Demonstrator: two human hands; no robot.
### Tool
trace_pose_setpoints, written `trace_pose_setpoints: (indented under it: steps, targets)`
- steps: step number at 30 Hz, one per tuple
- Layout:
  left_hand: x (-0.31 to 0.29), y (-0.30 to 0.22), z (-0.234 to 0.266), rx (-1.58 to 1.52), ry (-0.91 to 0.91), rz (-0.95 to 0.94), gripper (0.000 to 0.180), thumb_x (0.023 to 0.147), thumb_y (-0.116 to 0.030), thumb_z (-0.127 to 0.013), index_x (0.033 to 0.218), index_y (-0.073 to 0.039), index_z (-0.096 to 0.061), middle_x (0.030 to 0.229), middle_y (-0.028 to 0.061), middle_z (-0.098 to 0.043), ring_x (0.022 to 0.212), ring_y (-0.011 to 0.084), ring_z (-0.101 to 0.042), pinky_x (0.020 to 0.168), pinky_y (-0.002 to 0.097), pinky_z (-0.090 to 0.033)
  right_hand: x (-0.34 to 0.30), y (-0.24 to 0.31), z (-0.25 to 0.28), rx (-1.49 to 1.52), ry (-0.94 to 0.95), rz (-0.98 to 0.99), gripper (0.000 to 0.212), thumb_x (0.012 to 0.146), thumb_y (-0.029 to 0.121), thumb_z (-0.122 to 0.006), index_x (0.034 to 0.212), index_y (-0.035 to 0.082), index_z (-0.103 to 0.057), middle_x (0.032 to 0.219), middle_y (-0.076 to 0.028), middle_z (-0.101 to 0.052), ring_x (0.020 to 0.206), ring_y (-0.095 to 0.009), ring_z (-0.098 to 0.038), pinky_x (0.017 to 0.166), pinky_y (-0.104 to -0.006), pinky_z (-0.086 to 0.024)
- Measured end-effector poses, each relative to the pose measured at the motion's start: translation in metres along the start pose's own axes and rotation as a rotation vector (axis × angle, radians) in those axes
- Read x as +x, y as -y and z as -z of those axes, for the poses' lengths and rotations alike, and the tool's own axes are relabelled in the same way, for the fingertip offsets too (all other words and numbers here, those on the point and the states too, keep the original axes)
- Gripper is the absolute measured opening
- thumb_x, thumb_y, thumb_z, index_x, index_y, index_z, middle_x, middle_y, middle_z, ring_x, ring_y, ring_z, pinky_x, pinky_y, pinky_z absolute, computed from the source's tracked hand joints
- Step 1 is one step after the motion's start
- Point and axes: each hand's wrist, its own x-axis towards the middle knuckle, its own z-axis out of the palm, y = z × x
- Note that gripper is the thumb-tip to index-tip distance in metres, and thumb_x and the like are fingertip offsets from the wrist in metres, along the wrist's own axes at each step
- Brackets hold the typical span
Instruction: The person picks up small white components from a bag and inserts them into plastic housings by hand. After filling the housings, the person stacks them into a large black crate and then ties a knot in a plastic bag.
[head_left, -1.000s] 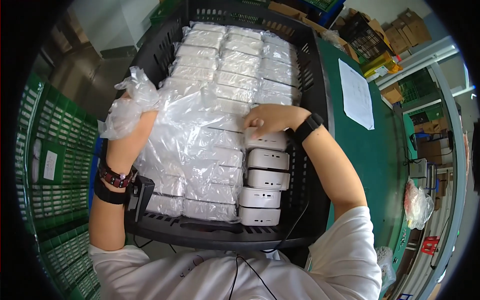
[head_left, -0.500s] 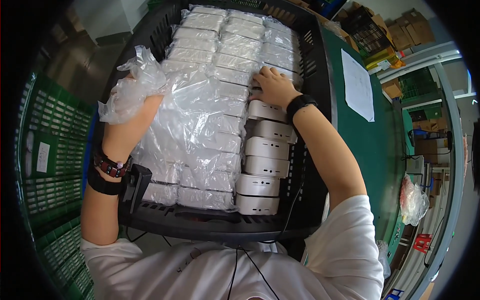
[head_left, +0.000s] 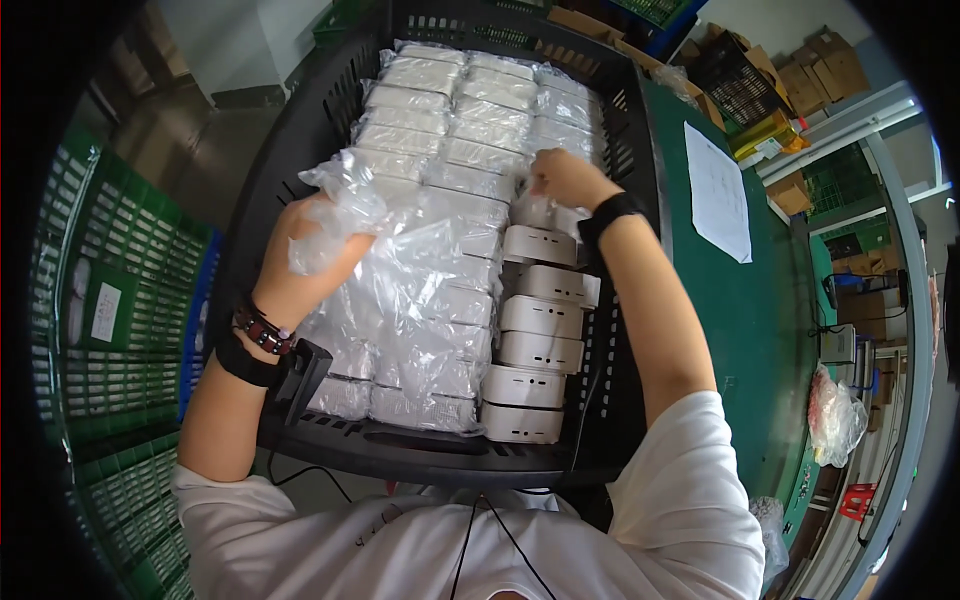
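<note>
A black crate (head_left: 390,455) holds rows of white box-shaped devices wrapped in clear plastic (head_left: 490,125). Along its right column, near me, stand several bare white devices (head_left: 540,318) with small ports on their faces. My left hand (head_left: 318,245) is closed around a bunch of clear plastic bags (head_left: 400,265), which spread over the wrapped rows. Beyond the bare devices, my right hand (head_left: 572,180) pinches the clear plastic wrap (head_left: 540,208) at the wrapped device there. Its fingertips are partly hidden.
Green slatted crates (head_left: 140,290) stand to the left, with a blue edge beside them. A green tabletop (head_left: 715,320) runs along the right, with a white paper sheet (head_left: 717,190) on it. Cartons (head_left: 825,70) and a black crate (head_left: 735,75) sit at the far right.
My right hand has closed from lying spread on the devices to pinching plastic. My left hand, with the bags, has shifted right. The whole view has also moved slightly.
</note>
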Motion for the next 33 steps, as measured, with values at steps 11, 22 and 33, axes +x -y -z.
trace_pose_setpoints:
  steps: [11, 22, 33]
  targets:
    - [-0.008, -0.025, -0.020, 0.088, 0.120, -0.068, 0.064, 0.075, -0.013, -0.065, 0.131, -0.006, -0.034, 0.097, 0.0140, -0.063, 0.085, 0.0303, -0.063, 0.078, 0.0350, -0.047, -0.083, 0.051, 0.115, 0.096, -0.561, -0.101, 0.009, 0.075, 0.006, -0.061, 0.084, 0.003, -0.060, 0.081, -0.015, -0.062, 0.077, -0.036, -0.059, 0.067, -0.0382, -0.048]
    - [-0.011, -0.007, -0.020, 0.076, 0.157, -0.048, 0.042, 0.078, -0.013, -0.064, 0.115, -0.003, -0.049, 0.109, 0.0150, -0.056, 0.095, 0.0306, -0.058, 0.082, 0.0332, -0.046, 0.024, 0.029, 0.072, 0.650, -0.553, 0.069, 0.022, 0.089, 0.012, -0.054, 0.109, 0.004, -0.060, 0.097, -0.011, -0.066, 0.087, -0.021, -0.064, 0.077, -0.0312, -0.050]
    - [-0.021, 0.003, -0.014, 0.026, 0.160, 0.017, 0.031, 0.064, -0.009, -0.065, 0.094, -0.005, -0.058, 0.077, 0.0115, -0.062, 0.076, 0.0312, -0.062, 0.068, 0.0348, -0.049, 0.043, -0.025, -0.012, -0.055, -0.084, -0.135, 0.031, 0.075, 0.025, -0.065, 0.105, 0.019, -0.066, 0.111, -0.011, -0.053, 0.110, -0.033, -0.047, 0.091, -0.0404, -0.042]
